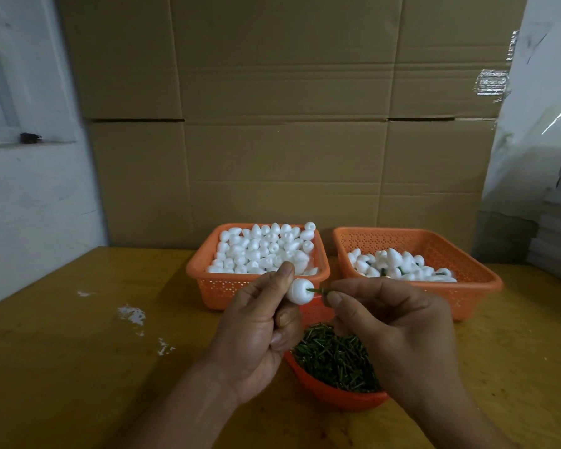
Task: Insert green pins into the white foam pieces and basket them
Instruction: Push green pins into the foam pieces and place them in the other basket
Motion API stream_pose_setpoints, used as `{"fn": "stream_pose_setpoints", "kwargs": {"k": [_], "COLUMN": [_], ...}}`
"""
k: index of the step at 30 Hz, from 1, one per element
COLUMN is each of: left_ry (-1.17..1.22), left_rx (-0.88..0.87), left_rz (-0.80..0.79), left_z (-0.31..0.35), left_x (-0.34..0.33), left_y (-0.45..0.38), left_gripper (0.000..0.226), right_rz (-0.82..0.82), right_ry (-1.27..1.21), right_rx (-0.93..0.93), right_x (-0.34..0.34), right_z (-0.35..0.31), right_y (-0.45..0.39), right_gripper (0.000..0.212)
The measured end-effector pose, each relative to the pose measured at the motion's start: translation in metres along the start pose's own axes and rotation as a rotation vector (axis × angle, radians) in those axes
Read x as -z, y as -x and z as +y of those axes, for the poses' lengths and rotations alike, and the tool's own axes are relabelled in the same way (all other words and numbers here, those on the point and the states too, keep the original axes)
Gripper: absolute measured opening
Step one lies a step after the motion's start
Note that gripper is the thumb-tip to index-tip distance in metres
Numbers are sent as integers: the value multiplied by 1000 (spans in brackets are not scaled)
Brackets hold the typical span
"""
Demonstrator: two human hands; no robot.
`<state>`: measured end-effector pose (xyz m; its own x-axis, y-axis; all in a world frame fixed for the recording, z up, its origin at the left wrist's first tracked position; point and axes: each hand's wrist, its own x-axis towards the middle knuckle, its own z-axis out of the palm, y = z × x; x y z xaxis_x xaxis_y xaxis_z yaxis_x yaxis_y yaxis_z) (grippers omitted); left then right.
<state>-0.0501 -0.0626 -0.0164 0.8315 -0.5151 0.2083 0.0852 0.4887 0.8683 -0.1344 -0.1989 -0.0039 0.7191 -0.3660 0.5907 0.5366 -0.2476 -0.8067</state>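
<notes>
Left hand (259,322) holds one white foam piece (301,290) up between thumb tip and curled fingers, above the table and in front of the two big baskets. Flat end of the piece faces right.

Right hand (392,322) pinches a green pin (318,290) between thumb and forefinger. Pin lies roughly level, pointed tip touching the centre of the foam piece's flat face. How deep the tip sits, cannot tell.

Small orange bowl (334,392) directly below both hands, near the table's front edge, heaped with loose green pins (334,358). Right hand covers part of it.

Left orange basket (208,286) behind the hands, piled high with plain white foam pieces (263,251), some above the rim.

Right orange basket (480,280) just beside it, a narrow gap between them. It holds a lower layer of foam pieces (399,265) bunched toward its near left side, dark green bits showing among them; far side of the basket floor is bare mesh.

Wooden table (78,367) has white foam crumbs (132,314) scattered to the left of the hands. Flattened cardboard (282,108) stands against the wall behind the baskets.
</notes>
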Motion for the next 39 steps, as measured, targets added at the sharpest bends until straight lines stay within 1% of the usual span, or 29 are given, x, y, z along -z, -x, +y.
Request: {"fn": "stream_pose_setpoints", "kwargs": {"k": [5, 8, 10, 14, 17, 19, 21, 23, 26, 28, 31, 33, 36, 39], "left_ry": [-50, -82, -101, -124, -164, -211, -233, -234, -256, -266, -253, -249, -263, -331], "left_rx": [-35, -52, -60, -105, -169, -210, -238, -244, -249, -263, -260, -252, -249, -298], "left_rz": [12, 7, 12, 64, 86, 86, 49, -10, -100, -134, -125, -113, -104, -95], "left_z": [0, -1, -2, -2, -3, -4, -2, -1, -1, -2, -3, -3, -3, -2], "left_x": [0, 0, 0, -1, -3, -2, -1, 1, 3, 3, 2, 2, 2, 2], "left_y": [0, 0, 1, 1, 2, 3, 3, 3, 5, 5, 4, 4, 5, 5], "left_gripper": [31, 32, 31, 31, 32, 35, 32, 30, 36, 38, 38, 35, 30, 26], "right_rz": [-9, -30, -37, -61, -87, -84, -75, -74, -68, -87, -141, -158, -140, -122], "right_ry": [307, 392, 415, 399, 436, 467, 459, 400, 250, 130, 34, -13, -30, -43], "right_rx": [240, 346, 367, 308, 270, 231, 181, 127, 43, -27, -68, -81, -79, -71], "right_x": [1, 0, -1, -1, 0, 1, 1, 1, 0, -2, -5, -7, -8, -10], "right_z": [2, 3, 3, 6, 8, 10, 12, 14, 15, 14, 13, 13, 14, 13], "right_y": [3, 3, 3, 3, 3, 3, 3, 2, 2, 3, 5, 5, 5, 6], "right_gripper": [5, 20, 24, 19, 18, 20, 15, 10, 10, 3, 19, 20, 19, 17]}}
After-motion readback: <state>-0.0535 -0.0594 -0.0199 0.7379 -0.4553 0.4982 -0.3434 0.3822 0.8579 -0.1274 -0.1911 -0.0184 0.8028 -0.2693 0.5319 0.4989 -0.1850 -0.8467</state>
